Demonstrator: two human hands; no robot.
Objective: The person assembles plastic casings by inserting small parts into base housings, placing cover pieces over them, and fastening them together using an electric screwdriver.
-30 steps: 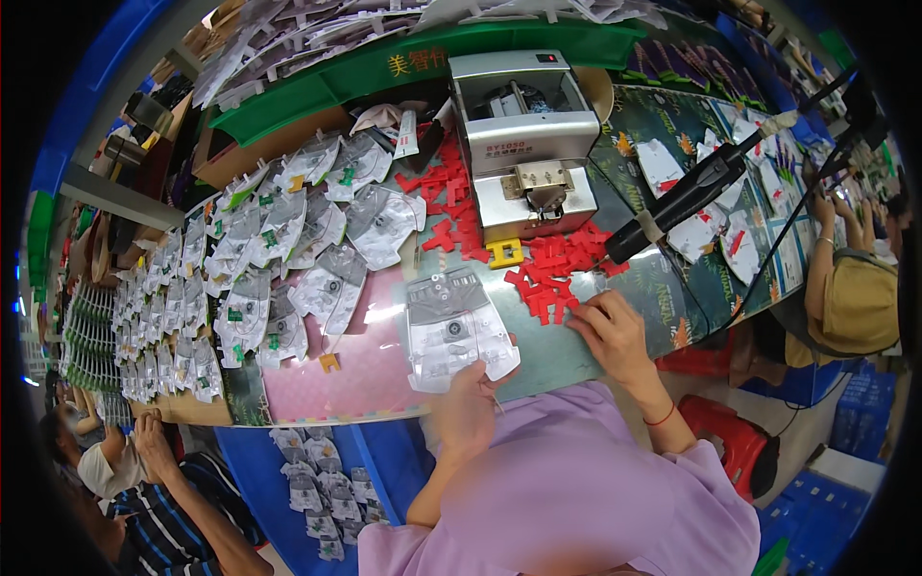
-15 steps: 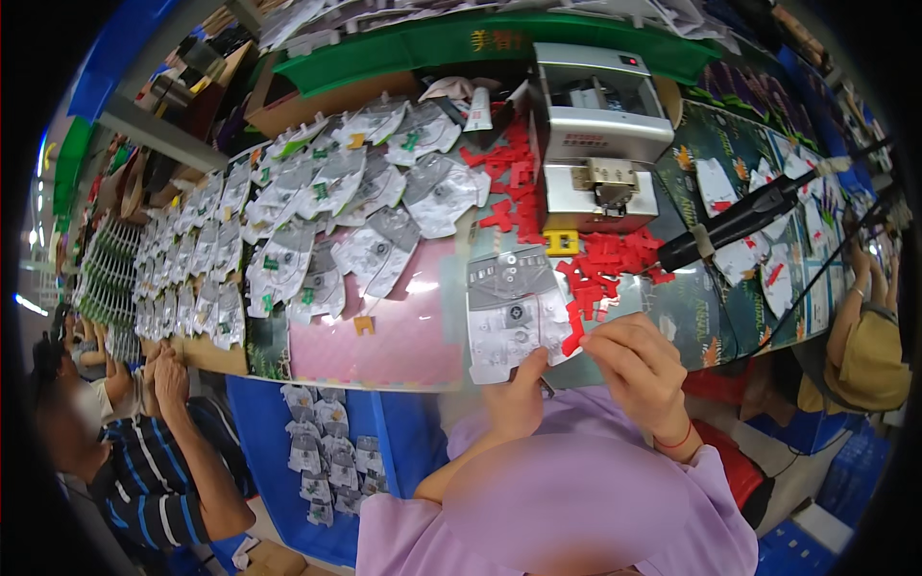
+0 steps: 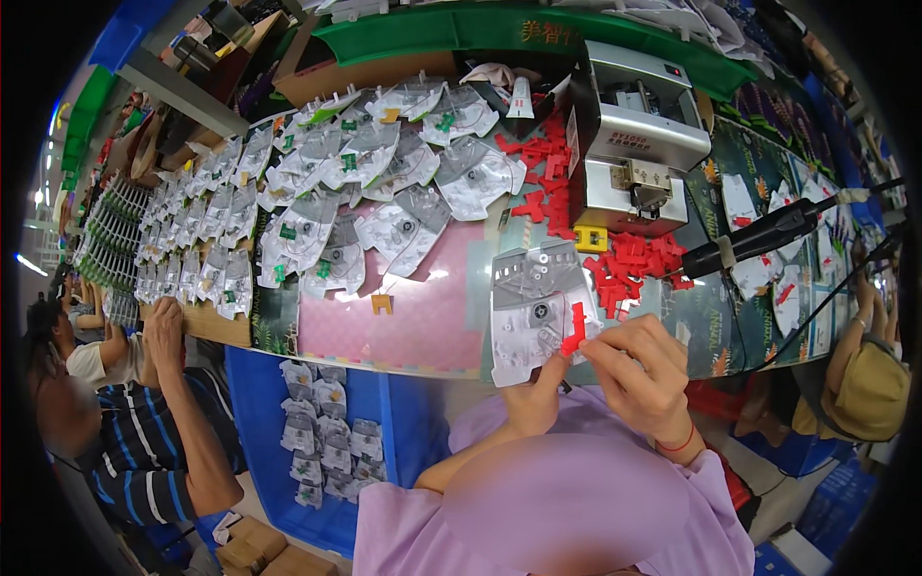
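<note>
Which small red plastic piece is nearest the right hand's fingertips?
The red piece over the grey-white plastic shell in the left hand; only it meets the right hand. Other red pieces lie farther off.

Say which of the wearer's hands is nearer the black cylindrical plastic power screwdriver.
Right. The right hand, pinching a small red plastic piece, is below and left of the screwdriver; the left hand, gripping the flat translucent plastic panel, is lower and farther left.
</note>
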